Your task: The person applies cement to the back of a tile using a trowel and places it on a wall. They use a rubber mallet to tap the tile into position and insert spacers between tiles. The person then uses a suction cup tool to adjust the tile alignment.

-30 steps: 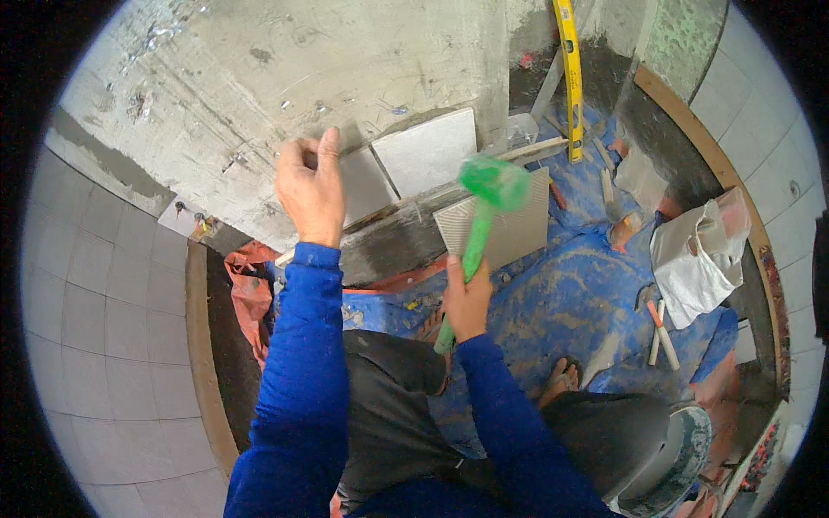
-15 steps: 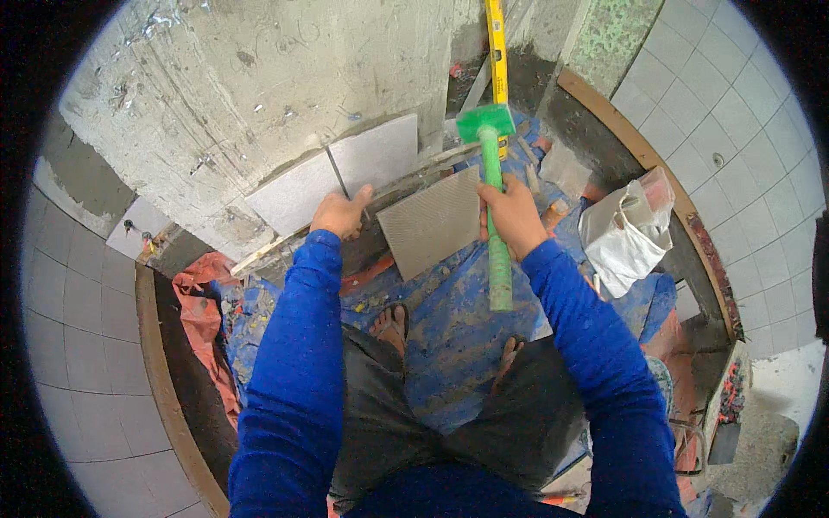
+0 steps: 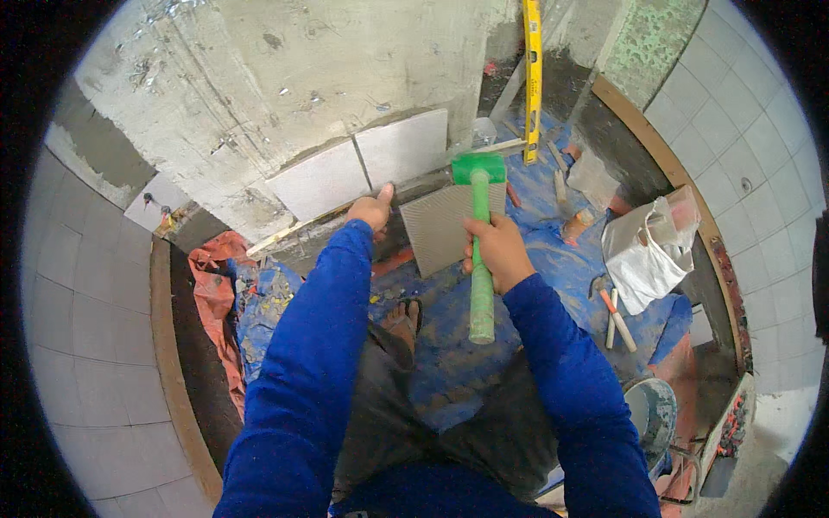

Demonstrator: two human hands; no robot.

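Note:
My right hand [image 3: 496, 248] grips the handle of a green rubber mallet [image 3: 479, 226], its head up beside the lower right corner of a grey tile [image 3: 406, 147] set on the rough concrete wall [image 3: 285, 78]. A second set tile [image 3: 318, 180] sits to its left. My left hand [image 3: 373, 210] rests its fingertips at the bottom of the joint between these two tiles. A loose tile [image 3: 440, 229] with a ridged mortar face leans below them, partly behind the mallet. Both my sleeves are blue.
A yellow spirit level [image 3: 533, 78] stands against the wall. Blue tarp [image 3: 449, 363] covers the floor, with an orange cloth [image 3: 214, 285] at left. A white bag [image 3: 646, 250], small hand tools [image 3: 615, 315] and a bucket [image 3: 654, 414] lie at right. Tiled walls curve around both sides.
My left hand came down from the bare wall to the bottom edge of the set tiles. The mallet went upright, its head now beside the right tile.

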